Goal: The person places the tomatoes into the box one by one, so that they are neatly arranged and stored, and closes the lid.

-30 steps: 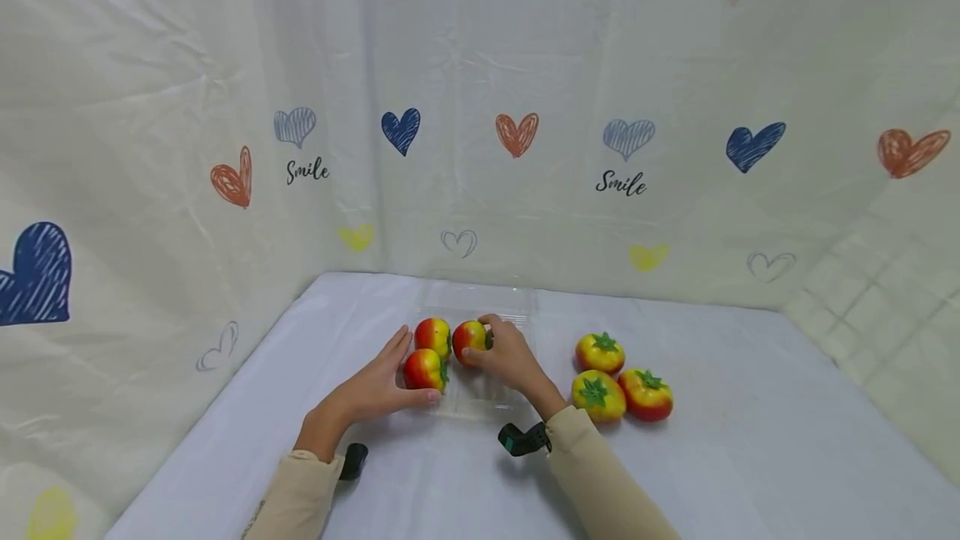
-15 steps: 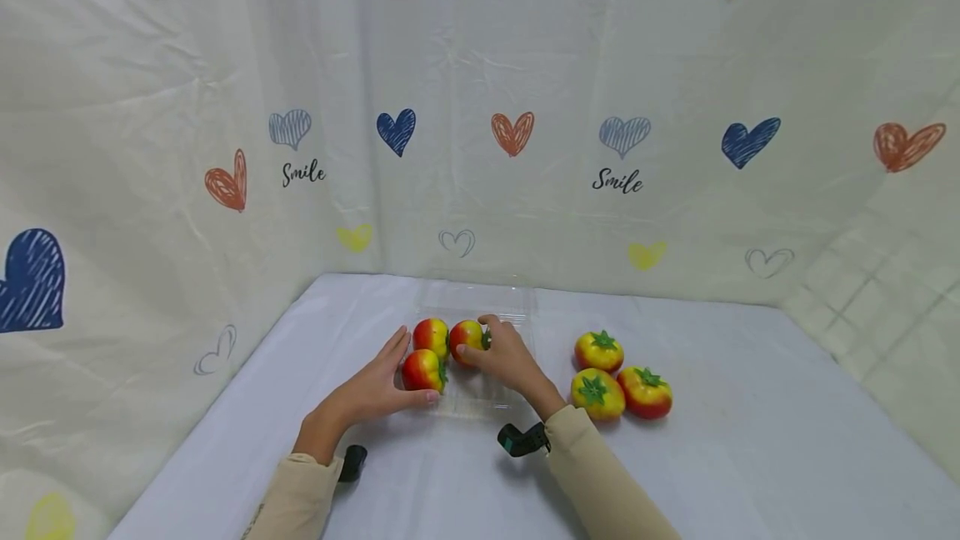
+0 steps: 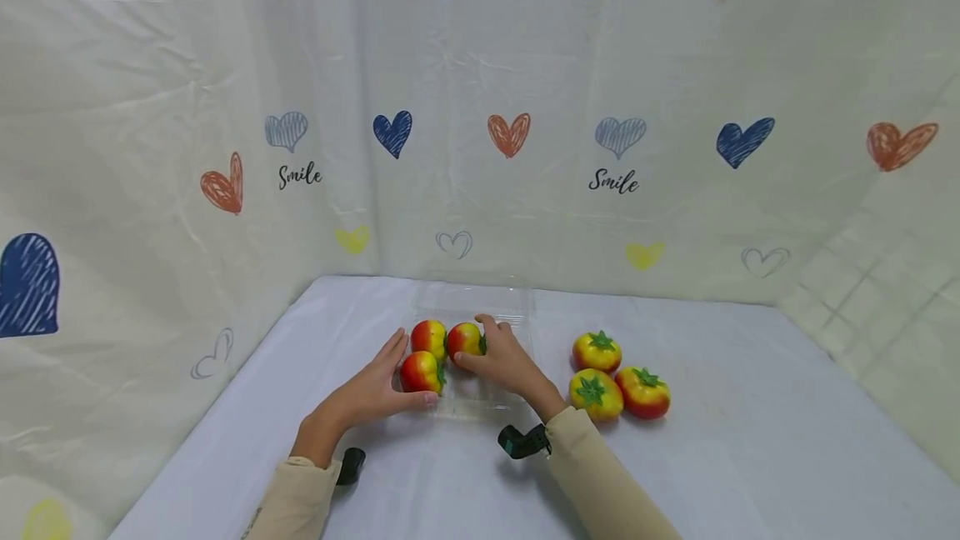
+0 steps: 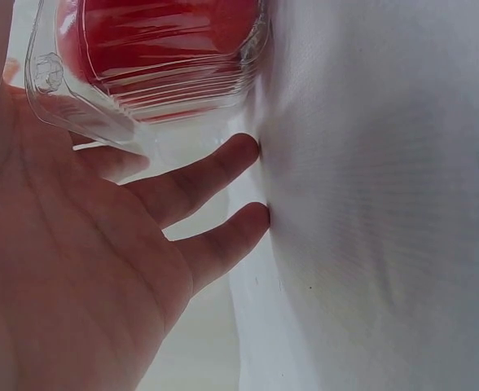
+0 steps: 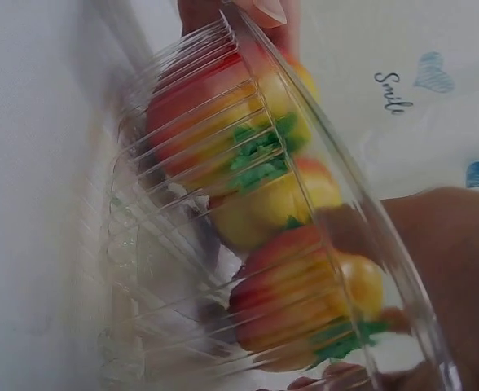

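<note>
Near the table's middle stands a clear plastic box (image 3: 480, 400), its hinged lid (image 3: 476, 298) laid back. Two red-and-yellow persimmons with green caps, a back one (image 3: 427, 338) and a front one (image 3: 420, 373), sit along its left side. My left hand (image 3: 360, 394) braces that side, thumb along the front edge; in the left wrist view its straight, spread fingers (image 4: 223, 240) touch the tablecloth. With thumb and fingers astride it, my right hand (image 3: 513, 367) holds a third persimmon (image 3: 464, 339) in the box, right of the back one. The right wrist view shows this persimmon (image 5: 280, 293) through the ribbed wall.
Right of the box, three more persimmons (image 3: 596, 395) stand in a cluster on the white tablecloth (image 3: 750, 423), close beside my right sleeve (image 3: 600, 473). A pale curtain (image 3: 555, 65) printed with hearts hangs behind and to the left of the table.
My right index finger has lifted and the thumb has slid lower, loosening slightly around the persimmon. My left hand keeps its place. The head view has shifted a little.
</note>
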### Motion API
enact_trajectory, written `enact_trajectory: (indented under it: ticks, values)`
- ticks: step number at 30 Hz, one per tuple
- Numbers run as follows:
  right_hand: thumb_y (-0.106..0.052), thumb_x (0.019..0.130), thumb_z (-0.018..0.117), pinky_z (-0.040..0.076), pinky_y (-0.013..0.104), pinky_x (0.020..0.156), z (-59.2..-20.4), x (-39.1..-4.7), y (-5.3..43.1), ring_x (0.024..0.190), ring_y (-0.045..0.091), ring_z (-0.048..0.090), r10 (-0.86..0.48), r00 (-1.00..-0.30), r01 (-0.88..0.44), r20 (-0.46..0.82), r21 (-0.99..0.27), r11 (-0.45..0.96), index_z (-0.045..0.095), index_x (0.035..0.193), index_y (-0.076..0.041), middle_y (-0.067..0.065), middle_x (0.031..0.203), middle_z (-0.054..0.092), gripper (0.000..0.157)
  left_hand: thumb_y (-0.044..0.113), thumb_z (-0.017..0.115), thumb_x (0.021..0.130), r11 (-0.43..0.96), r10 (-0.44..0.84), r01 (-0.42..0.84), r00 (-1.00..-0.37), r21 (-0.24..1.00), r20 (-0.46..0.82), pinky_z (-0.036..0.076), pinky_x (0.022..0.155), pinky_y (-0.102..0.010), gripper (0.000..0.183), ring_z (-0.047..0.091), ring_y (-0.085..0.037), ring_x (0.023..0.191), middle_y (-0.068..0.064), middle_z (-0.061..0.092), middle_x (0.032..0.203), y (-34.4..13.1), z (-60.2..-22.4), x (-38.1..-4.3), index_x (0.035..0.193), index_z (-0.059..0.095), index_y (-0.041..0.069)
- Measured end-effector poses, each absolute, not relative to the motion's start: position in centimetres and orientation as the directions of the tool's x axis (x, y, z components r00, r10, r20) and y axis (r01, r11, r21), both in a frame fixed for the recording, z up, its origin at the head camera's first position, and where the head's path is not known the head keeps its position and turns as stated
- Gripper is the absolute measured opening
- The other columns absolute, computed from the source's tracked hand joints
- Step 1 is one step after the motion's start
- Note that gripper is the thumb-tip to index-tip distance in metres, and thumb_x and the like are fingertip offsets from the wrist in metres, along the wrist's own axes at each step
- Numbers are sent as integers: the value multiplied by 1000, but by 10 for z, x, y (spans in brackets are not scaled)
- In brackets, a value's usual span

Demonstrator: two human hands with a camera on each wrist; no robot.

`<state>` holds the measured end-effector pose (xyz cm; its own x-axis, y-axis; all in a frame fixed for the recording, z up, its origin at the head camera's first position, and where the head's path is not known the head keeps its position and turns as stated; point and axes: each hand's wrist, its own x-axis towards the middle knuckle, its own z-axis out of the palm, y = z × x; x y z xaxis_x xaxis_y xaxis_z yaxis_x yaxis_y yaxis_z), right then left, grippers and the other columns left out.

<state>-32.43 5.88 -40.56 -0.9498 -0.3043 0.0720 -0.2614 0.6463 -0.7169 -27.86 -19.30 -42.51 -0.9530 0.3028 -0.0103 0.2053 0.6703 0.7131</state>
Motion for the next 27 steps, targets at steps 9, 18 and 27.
enact_trajectory:
  ticks: [9, 18, 27]
  values:
    - [-31, 94, 84, 52, 62, 107, -405, -323, 59, 121, 38, 60, -318, -945, -273, 73, -711, 648, 42, 159, -2, 29, 143, 51, 83, 67, 80, 85, 674, 300, 204, -954, 710, -12, 24, 124, -65, 127, 10, -39, 163, -13, 4, 180, -193, -425, -278, 171, 13, 3]
    - [-23, 99, 80, 59, 46, 99, -409, -328, 61, 102, 29, 62, -281, -950, -290, 136, -715, 636, 49, 139, 0, 17, 121, 64, 55, 67, 80, 85, 674, 294, 191, -955, 713, -23, 25, 124, -66, 127, 10, -39, 163, -13, 4, 180, -192, -423, -277, 171, 13, 3]
    - [-21, 103, 72, 59, 49, 100, -410, -328, 61, 105, 30, 64, -315, -936, -330, 155, -696, 638, 50, 145, 1, 20, 128, 67, 52, 67, 80, 85, 672, 294, 194, -956, 715, -17, 25, 124, -65, 126, 10, -38, 163, -12, 4, 180, -193, -424, -277, 171, 13, 3]
